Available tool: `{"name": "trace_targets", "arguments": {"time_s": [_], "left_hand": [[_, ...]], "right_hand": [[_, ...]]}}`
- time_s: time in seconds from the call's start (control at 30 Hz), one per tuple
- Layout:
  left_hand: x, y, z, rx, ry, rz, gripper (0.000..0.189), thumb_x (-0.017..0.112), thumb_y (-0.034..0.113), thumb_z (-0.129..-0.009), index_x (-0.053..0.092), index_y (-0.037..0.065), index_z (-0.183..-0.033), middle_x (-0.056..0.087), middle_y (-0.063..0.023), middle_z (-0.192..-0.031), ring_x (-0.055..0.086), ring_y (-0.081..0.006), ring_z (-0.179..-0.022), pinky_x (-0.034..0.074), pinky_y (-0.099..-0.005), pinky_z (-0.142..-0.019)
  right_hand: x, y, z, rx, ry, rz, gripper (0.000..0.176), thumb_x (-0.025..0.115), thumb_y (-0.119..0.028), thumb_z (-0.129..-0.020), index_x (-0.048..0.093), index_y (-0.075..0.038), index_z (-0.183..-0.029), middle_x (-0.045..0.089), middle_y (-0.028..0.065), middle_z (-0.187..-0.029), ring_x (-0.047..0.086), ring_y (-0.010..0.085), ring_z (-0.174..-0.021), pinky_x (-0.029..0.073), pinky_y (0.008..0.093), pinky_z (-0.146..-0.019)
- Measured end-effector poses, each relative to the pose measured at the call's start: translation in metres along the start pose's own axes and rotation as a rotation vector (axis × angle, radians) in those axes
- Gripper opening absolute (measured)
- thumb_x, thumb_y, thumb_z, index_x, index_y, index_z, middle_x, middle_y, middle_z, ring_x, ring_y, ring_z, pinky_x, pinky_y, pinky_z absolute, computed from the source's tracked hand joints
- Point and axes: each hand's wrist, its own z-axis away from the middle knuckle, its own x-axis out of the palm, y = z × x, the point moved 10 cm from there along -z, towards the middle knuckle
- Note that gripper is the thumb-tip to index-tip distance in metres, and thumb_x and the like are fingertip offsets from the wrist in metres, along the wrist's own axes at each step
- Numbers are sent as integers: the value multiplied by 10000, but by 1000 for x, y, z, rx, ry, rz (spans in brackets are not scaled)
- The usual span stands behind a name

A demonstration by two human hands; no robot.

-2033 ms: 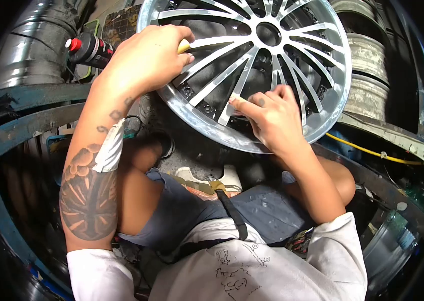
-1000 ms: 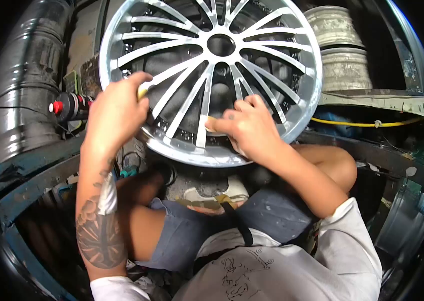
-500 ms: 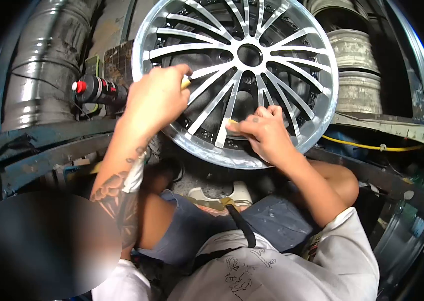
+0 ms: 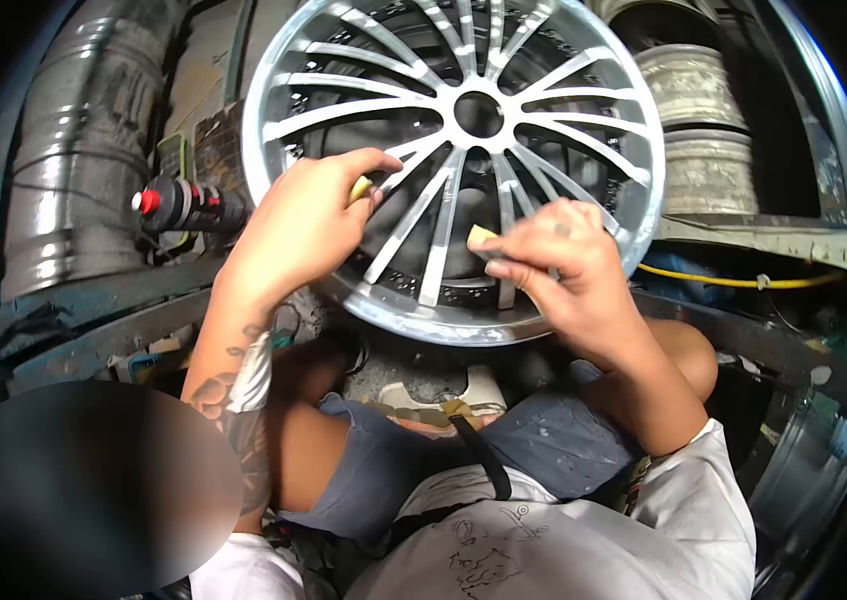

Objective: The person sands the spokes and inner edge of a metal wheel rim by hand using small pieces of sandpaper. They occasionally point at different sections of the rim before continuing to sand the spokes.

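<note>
A multi-spoke wheel rim [image 4: 440,228] with bright spokes and dark gaps lies in front of me. My left hand [image 4: 308,215] is over its lower left part, fingers closed on a small yellow piece [image 4: 360,188]. Over the lower right spokes, my right hand [image 4: 578,270] pinches another small yellow piece [image 4: 483,236] between thumb and fingers. That piece appears slightly above the spokes; whether it touches them I cannot tell.
A dark bottle with a red cap [image 4: 183,204] lies left of the rim. Large metal cylinders [image 4: 83,150] stand far left. More rims [image 4: 708,170] are stacked at right, above a yellow hose [image 4: 743,280]. A metal frame bar [image 4: 103,300] crosses the left.
My right hand has moved right, off the spoke it was at, with its yellow piece. My left hand has shifted slightly down and left. The view has shifted a little.
</note>
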Motion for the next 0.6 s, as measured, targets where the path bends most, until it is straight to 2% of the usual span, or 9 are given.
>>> {"name": "trace_targets", "arguments": {"time_s": [0.03, 0.1, 0.17, 0.23, 0.37, 0.4, 0.47, 0.57, 0.6], "left_hand": [[8, 4, -1, -43, -89, 174, 313, 655, 120, -1034, 702, 89, -1342, 631, -7, -756, 539, -54, -693, 450, -279, -610], [15, 24, -1, 63, -145, 526, 334, 689, 156, -1032, 705, 107, -1362, 662, 40, -862, 532, -40, -700, 441, -235, -620], [23, 34, 4, -1, -213, 708, 364, 701, 213, -1047, 686, 101, -1393, 697, 37, -953, 496, -7, -692, 400, -187, -593], [28, 42, 6, -23, -260, 705, 383, 702, 221, -1050, 675, 102, -1413, 707, 40, -975, 493, -1, -692, 380, -181, -575], [43, 48, 2, 28, -254, 754, 204, 737, 245, -1031, 715, 94, -1166, 655, 70, -899, 483, 7, -667, 364, -171, -565], [41, 54, 2, 19, -225, 759, 157, 747, 244, -1020, 707, 93, -1038, 640, 59, -861, 515, -13, -689, 395, -203, -572], [41, 57, 1, 19, -214, 732, 145, 742, 240, -1022, 702, 101, -1031, 638, 64, -858, 509, -8, -673, 387, -201, -555], [35, 63, -3, 47, -191, 695, 133, 733, 234, -1024, 692, 108, -1020, 631, 67, -837, 512, -1, -675, 379, -190, -542], [31, 68, -3, 69, -167, 714, 135, 734, 236, -1023, 692, 107, -1020, 630, 67, -834, 510, 0, -677, 378, -190, -545]], "right_hand": [[-10, 14, 2, 24, 109, -208, 224, 807, -163, -919, 799, -81, -1128, 723, 24, -921, 622, 212, -931, 431, 375, -940], [-14, 30, -2, 129, 137, -553, 216, 746, -170, -993, 765, -15, -1143, 695, 17, -928, 608, 155, -953, 459, 321, -918], [8, 57, 9, 444, 59, -964, 249, 674, -220, -1073, 725, 2, -1176, 679, -42, -999, 579, 47, -931, 472, 231, -855], [8, 47, 8, 464, 206, -1138, 244, 673, -229, -1077, 728, -9, -1169, 686, -35, -1014, 577, 31, -915, 481, 232, -838], [19, 50, 10, 417, 185, -1115, 252, 687, -232, -1069, 725, -7, -1177, 705, -32, -1029, 594, 35, -952, 495, 235, -852], [19, 51, 9, 396, 190, -1081, 250, 691, -231, -1067, 725, -9, -1178, 708, -38, -1026, 601, 38, -955, 499, 235, -860], [15, 55, 11, 397, 146, -960, 254, 683, -154, -1044, 687, -8, -1252, 712, 0, -1095, 641, 94, -1016, 517, 273, -932], [-44, 26, 28, 179, 427, -718, 344, 620, -23, -982, 635, -11, -1325, 674, 65, -1219, 641, 149, -1093, 511, 320, -992], [-69, 17, 51, 126, 441, -617, 482, 520, 73, -889, 585, -2, -1361, 615, 120, -1344, 622, 189, -1174, 500, 352, -1032]]}}
